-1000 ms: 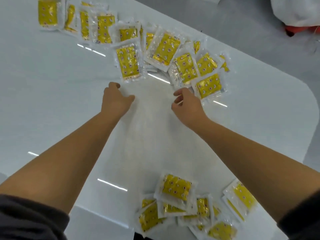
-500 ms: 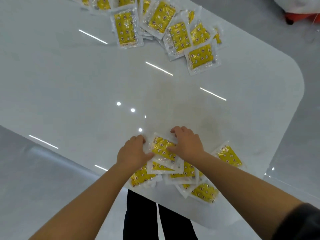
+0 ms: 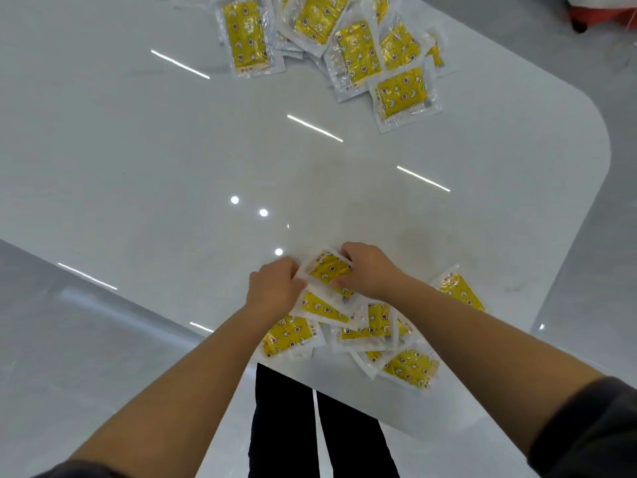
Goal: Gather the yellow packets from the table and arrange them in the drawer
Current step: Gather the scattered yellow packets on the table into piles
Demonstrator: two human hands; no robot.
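Yellow top packet [image 3: 330,270] is lying between the hands, long axis slanting; left hand [image 3: 275,288] is pinching its left edge, right hand [image 3: 367,270] its far-right side.

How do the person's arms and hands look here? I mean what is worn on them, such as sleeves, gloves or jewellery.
Both forearms are bare. Dark grey sleeves are pushed up high, showing only at the bottom corners of the picture. The left hand and the right hand wear no gloves, and no rings, watch or bracelet can be seen on the visible parts.
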